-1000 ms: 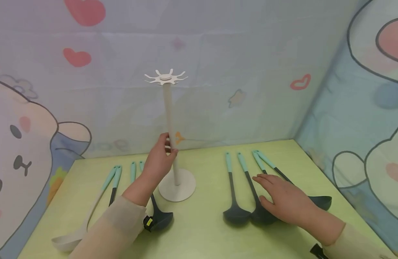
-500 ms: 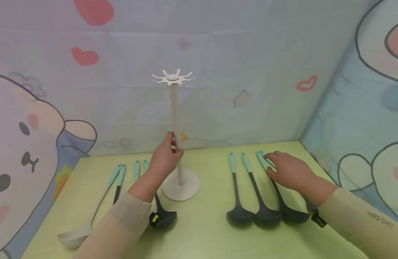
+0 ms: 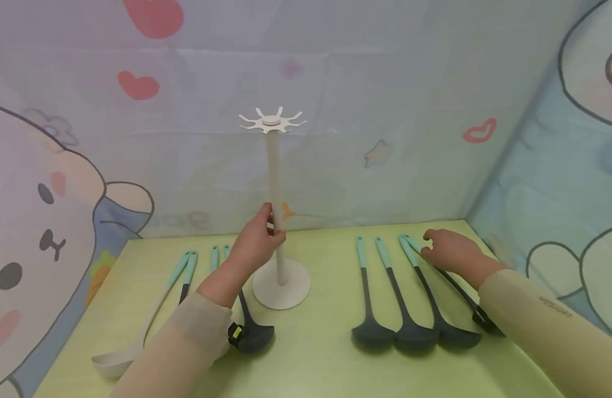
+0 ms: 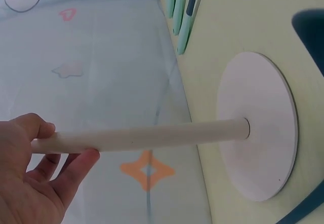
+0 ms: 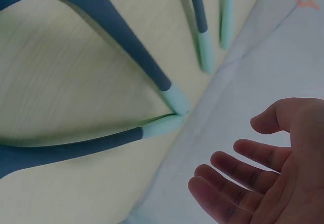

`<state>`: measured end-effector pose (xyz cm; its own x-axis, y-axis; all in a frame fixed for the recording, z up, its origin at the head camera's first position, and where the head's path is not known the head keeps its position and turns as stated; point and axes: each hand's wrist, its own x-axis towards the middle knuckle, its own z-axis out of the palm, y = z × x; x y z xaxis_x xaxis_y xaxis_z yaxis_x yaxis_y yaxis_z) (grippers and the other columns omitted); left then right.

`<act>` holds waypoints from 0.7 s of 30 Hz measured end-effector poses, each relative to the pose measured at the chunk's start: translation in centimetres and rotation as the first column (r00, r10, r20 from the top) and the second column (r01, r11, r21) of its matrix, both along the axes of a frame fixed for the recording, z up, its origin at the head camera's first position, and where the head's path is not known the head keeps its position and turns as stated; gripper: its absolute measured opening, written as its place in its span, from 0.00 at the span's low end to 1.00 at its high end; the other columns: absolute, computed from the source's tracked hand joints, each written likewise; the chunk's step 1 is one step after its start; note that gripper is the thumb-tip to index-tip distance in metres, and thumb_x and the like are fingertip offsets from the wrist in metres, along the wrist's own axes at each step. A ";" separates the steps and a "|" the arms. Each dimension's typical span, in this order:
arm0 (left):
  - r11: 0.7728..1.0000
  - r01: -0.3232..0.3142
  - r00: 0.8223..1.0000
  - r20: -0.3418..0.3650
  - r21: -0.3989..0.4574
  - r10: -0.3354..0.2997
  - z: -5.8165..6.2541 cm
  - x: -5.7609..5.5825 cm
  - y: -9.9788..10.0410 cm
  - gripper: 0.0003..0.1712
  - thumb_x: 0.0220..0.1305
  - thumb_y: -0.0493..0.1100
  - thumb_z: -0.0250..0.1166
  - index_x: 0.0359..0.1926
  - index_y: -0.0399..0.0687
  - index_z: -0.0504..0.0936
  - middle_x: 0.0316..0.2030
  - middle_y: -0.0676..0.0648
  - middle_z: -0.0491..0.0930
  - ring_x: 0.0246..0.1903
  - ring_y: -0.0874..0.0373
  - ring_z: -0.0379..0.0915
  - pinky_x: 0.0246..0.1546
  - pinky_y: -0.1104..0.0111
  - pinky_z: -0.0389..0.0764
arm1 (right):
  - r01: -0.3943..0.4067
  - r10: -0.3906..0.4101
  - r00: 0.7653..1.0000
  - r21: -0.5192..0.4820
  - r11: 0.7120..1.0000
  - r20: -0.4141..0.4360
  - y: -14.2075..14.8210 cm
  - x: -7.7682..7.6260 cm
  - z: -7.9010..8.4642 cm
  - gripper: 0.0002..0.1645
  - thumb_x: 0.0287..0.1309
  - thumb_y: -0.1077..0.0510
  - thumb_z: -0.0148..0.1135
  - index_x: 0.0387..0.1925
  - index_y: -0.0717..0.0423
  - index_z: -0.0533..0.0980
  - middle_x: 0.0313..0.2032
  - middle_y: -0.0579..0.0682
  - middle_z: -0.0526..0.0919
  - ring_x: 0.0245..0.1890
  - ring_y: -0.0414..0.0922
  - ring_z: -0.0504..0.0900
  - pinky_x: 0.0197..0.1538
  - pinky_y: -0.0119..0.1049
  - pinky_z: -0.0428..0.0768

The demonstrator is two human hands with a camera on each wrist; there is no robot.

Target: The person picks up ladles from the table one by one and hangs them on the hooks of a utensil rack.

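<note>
My left hand (image 3: pixel 256 240) grips the pole of a white utensil stand (image 3: pixel 273 177) partway up, thumb and fingers round it in the left wrist view. The stand has a round base (image 4: pixel 258 133) and a ring of hooks (image 3: pixel 272 121) on top, with nothing hanging from them. My right hand (image 3: pixel 450 251) hovers by the mint handle of the rightmost ladle (image 3: pixel 457 284). In the right wrist view its fingers (image 5: pixel 243 183) are loosely bent, apart from the handles. Beside that ladle lies another dark ladle (image 3: pixel 435 309), their handle ends meeting.
Two more dark ladles (image 3: pixel 367 326) lie left of these. On the left side are a light-coloured ladle (image 3: pixel 119 359), a dark ladle (image 3: pixel 256 334) and more mint handles (image 3: pixel 190 268), partly hidden by my left arm. A printed cloth (image 3: pixel 355 182) rises behind the table (image 3: pixel 325 365).
My right hand has moved from above the ladle bowls towards the table's far edge, by the handle ends. The left hand keeps its grip on the stand; the head view has shifted slightly.
</note>
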<state>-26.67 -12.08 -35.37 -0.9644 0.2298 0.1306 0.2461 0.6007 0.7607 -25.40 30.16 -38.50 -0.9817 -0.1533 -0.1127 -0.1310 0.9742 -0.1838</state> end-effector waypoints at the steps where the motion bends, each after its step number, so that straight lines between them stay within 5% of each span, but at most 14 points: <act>1: 1.000 0.013 1.000 0.000 0.005 -0.013 0.0 -0.1 -0.1 0.24 0.70 0.43 0.61 0.62 0.53 0.64 0.51 0.47 0.74 0.48 0.52 0.78 0.42 0.56 0.81 | 0.007 -0.007 1.000 -0.006 1.000 0.018 0.2 -0.2 -0.1 0.30 0.67 0.52 0.48 0.61 0.71 0.68 0.52 0.69 0.78 0.47 0.62 0.80 0.41 0.55 0.77; 14: 0.999 0.043 0.999 0.000 -0.007 -0.043 0.2 -0.3 -0.3 0.27 0.70 0.44 0.61 0.66 0.54 0.62 0.51 0.47 0.75 0.50 0.52 0.78 0.44 0.55 0.80 | 0.035 -0.036 0.984 0.008 0.999 0.172 2.0 -2.5 -2.3 0.30 0.68 0.54 0.50 0.58 0.79 0.65 0.57 0.76 0.71 0.56 0.71 0.72 0.54 0.61 0.73; 21: 0.999 0.047 0.999 0.004 -0.009 -0.047 0.1 -0.4 -0.5 0.25 0.70 0.43 0.60 0.64 0.54 0.63 0.50 0.46 0.75 0.50 0.51 0.78 0.44 0.55 0.80 | 0.064 -0.047 0.967 -0.061 0.996 0.251 2.3 -3.0 -3.3 0.29 0.67 0.58 0.51 0.57 0.82 0.64 0.55 0.78 0.70 0.48 0.67 0.77 0.42 0.53 0.80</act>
<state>-27.10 -12.56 -35.31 -0.9529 0.2763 0.1248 0.2717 0.5955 0.7560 -28.43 32.50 -41.76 -0.9313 -0.1153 -0.3456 -0.0191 0.9627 -0.2697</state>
